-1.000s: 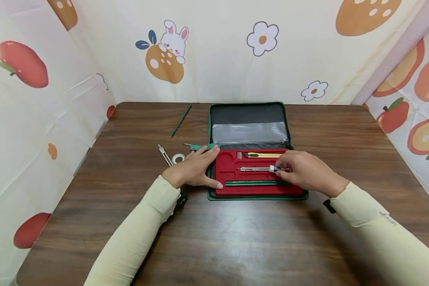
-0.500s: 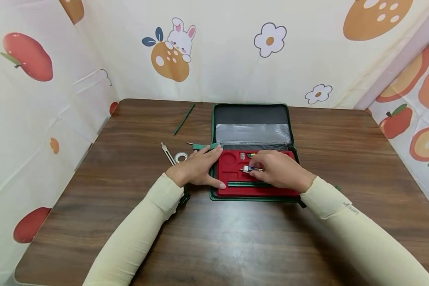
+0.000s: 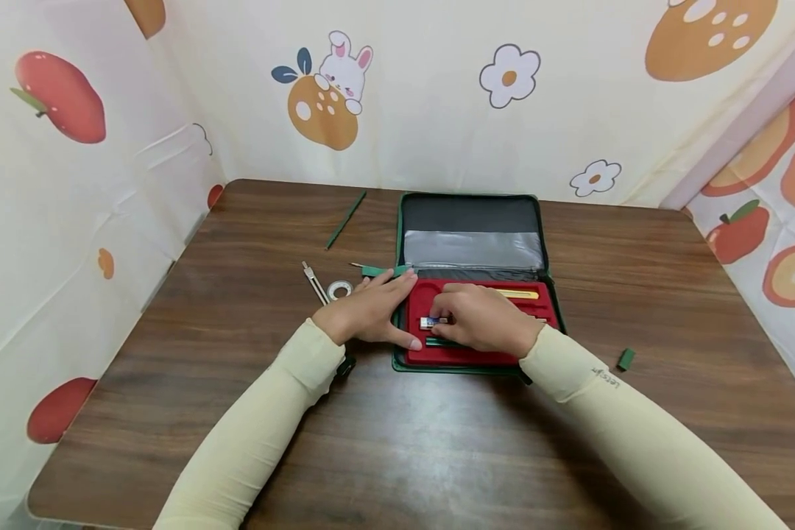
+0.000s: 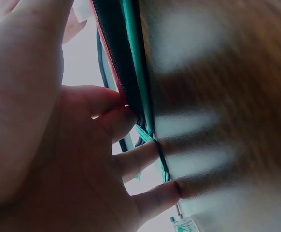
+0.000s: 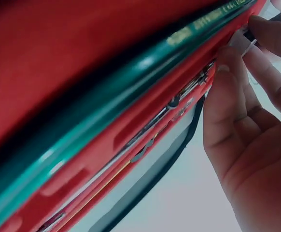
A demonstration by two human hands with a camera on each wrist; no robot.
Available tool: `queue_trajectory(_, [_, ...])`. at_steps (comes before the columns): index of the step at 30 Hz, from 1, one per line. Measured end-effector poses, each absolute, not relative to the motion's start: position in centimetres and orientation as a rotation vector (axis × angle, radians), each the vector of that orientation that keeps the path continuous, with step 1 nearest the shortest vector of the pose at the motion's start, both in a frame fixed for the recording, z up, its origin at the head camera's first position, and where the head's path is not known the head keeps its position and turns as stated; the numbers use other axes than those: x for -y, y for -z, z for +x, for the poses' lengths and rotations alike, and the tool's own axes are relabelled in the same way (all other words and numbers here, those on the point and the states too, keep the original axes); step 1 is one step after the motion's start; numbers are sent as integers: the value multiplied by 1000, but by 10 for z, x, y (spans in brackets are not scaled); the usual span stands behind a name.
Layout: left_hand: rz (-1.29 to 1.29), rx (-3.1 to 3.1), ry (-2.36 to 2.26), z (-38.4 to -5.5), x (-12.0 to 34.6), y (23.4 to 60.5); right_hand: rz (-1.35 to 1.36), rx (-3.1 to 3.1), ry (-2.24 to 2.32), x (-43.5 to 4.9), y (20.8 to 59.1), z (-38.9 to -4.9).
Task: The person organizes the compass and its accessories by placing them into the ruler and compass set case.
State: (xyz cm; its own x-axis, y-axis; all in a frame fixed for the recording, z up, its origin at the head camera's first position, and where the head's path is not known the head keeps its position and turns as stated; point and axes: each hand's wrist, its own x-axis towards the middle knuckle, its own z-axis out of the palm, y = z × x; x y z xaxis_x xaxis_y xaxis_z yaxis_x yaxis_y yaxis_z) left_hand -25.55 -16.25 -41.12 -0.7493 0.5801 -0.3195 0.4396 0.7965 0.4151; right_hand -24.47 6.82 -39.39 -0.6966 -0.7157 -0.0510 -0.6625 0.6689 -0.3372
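In the head view my right hand [image 3: 480, 318] pinches a small white eraser [image 3: 428, 322] with a blue sleeve. It holds the eraser over the left recess of the red tray [image 3: 464, 358] in an unzipped green case. My left hand [image 3: 371, 313] rests on the case's left edge with its fingers spread, the thumb on the tray's rim. Green pencils [image 3: 440, 342] lie in the front slot, partly under my right hand. Behind that hand shows a yellow utility knife [image 3: 520, 294]. The right wrist view shows a metal compass [image 5: 174, 102] in the middle slot.
Left of the case lie a metal compass-like tool [image 3: 314, 282], a white ring-shaped roll [image 3: 339, 289] and a green pencil [image 3: 346, 221]. A small green block [image 3: 626, 359] sits on the table to the right. The case's lid [image 3: 473, 213] stands open at the back.
My right hand has carried the eraser leftward across the tray to the left recess. The yellow knife and the green block have come into sight. My left hand stays on the case.
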Motion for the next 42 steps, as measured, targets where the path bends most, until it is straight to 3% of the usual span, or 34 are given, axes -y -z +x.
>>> queue_trajectory(22, [754, -2559, -410, -257, 160, 411, -1094, -2726, 439, -82, 397, -235])
queue_trajectory(42, [743, -2553, -451, -255, 158, 410, -662, -2896, 541, -222, 385, -214])
